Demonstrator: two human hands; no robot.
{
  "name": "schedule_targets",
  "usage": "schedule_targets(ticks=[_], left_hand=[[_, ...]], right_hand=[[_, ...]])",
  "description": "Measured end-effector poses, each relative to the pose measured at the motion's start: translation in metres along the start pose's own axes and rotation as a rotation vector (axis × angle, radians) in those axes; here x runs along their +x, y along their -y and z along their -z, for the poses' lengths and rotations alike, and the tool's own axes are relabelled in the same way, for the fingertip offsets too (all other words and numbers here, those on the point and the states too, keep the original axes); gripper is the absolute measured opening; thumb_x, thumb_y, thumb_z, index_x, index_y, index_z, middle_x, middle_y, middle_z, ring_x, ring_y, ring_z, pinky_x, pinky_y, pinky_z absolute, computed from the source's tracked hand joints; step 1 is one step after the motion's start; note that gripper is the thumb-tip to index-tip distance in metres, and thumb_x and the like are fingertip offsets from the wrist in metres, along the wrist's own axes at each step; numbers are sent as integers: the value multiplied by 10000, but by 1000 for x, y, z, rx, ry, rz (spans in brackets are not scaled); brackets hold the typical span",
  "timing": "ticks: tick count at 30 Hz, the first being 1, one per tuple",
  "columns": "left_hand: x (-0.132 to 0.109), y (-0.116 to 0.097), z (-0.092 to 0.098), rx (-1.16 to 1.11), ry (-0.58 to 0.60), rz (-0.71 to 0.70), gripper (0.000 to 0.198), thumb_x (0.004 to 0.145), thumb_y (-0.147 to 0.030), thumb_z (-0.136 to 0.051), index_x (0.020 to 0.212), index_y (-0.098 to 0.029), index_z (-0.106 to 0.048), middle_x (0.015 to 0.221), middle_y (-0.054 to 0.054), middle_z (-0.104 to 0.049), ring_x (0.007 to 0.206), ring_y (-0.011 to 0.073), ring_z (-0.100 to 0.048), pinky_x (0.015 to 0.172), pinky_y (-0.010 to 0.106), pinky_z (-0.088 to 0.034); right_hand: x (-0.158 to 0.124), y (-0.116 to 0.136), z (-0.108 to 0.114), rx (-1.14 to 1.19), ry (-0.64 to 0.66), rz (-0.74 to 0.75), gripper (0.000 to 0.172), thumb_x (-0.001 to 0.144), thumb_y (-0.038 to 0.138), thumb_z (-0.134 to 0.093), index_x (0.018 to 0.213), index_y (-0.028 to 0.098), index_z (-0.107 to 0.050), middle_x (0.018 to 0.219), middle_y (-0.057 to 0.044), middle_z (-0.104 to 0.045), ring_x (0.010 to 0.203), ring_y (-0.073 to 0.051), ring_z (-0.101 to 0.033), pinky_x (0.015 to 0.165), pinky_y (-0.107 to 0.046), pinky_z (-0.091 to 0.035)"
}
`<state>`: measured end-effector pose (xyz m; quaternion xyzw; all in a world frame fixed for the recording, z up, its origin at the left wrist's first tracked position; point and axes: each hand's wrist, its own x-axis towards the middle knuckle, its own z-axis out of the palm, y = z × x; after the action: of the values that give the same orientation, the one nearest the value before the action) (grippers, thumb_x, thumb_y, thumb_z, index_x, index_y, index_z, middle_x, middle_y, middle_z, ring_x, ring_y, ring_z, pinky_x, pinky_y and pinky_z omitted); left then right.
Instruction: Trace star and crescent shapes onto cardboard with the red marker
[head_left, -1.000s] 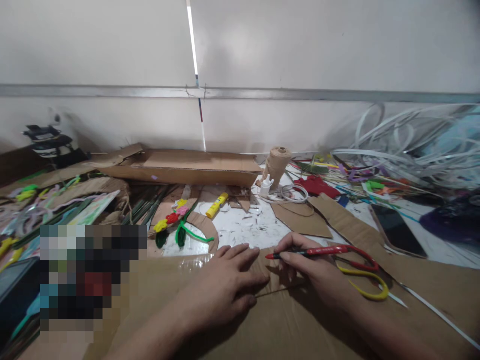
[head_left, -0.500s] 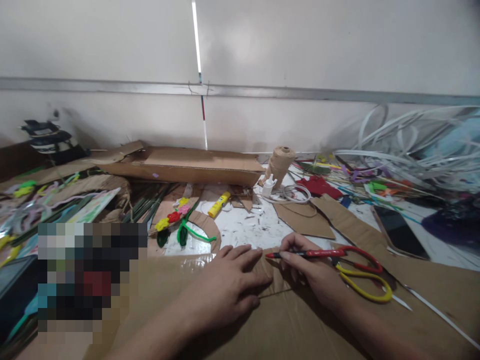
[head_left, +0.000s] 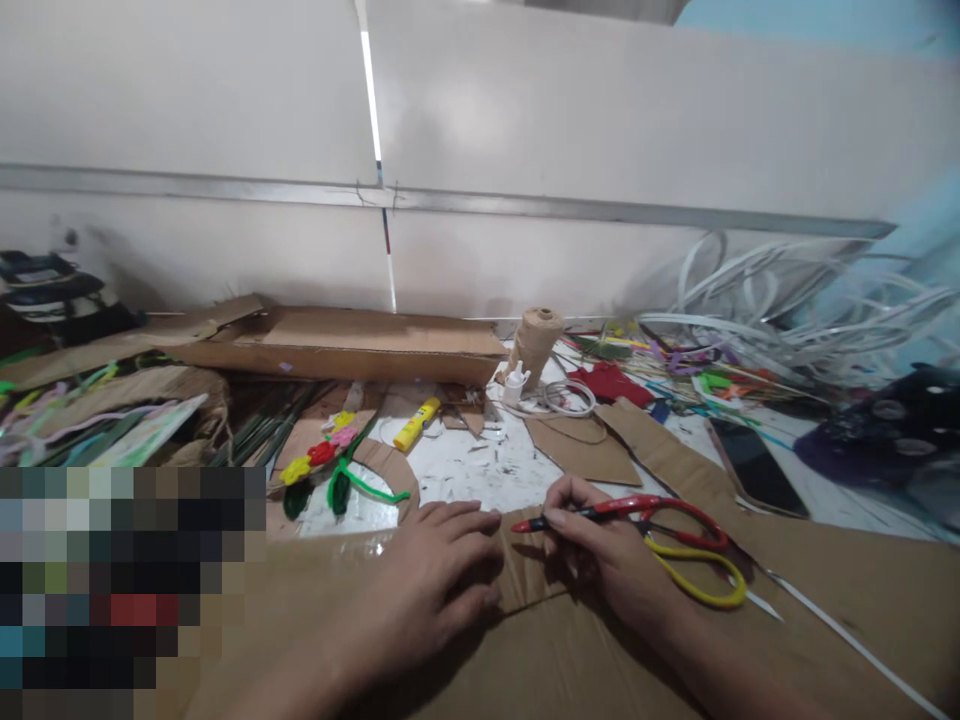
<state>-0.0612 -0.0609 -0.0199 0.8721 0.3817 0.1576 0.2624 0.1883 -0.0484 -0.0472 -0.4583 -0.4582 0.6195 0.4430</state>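
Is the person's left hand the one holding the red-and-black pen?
No, the right hand grips the red-and-black pen, while the left hand rests on the cardboard.

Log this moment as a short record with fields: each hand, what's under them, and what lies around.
Left hand: palm down on the cardboard sheet, fingers spread
Right hand: grips a red-and-black pen, its tip toward the left hand
Pen contact with cardboard: cannot tell
Beside right hand: red and yellow handle loops, apparently scissors
Beyond hands: yellow tube, white bottle, twine spool
Far right: phone, dark screen
Obscured: lower-left corner, pixelated
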Motion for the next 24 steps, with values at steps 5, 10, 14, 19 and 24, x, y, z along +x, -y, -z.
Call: schedule_targets(ticks=[5, 10, 14, 19, 24], left_hand=[[0, 7, -5, -39, -16, 33, 194, 927, -106, -684, 1044, -261, -694, 1501, 26, -683, 1425, 308, -572, 1171, 522, -417], [-1, 12, -7, -52, -57, 14, 150, 947, -135, -661, 1002, -263, -717, 1463, 35, -713, 1387, 311, -607, 1146, 508, -451], [-2, 13, -2, -79, -173, 2, 133, 999, -182, -633, 999, -261, -741, 1322, 43, -766, 1276, 279, -668, 1088, 449, -493], [-5, 11, 6, -141, -303, 58, 189, 1022, -180, -600, 987, -254, -771, 1213, 45, -788, 1156, 242, -703, 1001, 392, -514], [-6, 13, 14, -199, -527, 72, 108, 971, -174, -686, 987, -238, -771, 1108, 60, -816, 1066, 230, -733, 963, 358, -524]], right_hand=[[0, -3, -6, 83, 26, -8, 358, 846, 456, -882, 853, 218, -614, 604, 52, -628, 470, -78, -442, 469, -195, -305], [2, -6, -6, 127, 28, -7, 305, 842, 406, -860, 863, 217, -622, 611, 50, -617, 486, -80, -436, 478, -194, -295], [1, -7, -4, 45, 27, 3, 286, 883, 435, -825, 899, 215, -643, 662, 30, -653, 487, -80, -415, 467, -202, -251], [-1, -10, -4, 14, 48, -15, 334, 903, 498, -828, 911, 221, -641, 647, 41, -610, 512, -87, -414, 486, -205, -241], [-5, -13, -1, -2, 26, -115, 429, 846, 610, -865, 890, 251, -634, 606, 52, -538, 506, -104, -438, 460, -209, -261]])
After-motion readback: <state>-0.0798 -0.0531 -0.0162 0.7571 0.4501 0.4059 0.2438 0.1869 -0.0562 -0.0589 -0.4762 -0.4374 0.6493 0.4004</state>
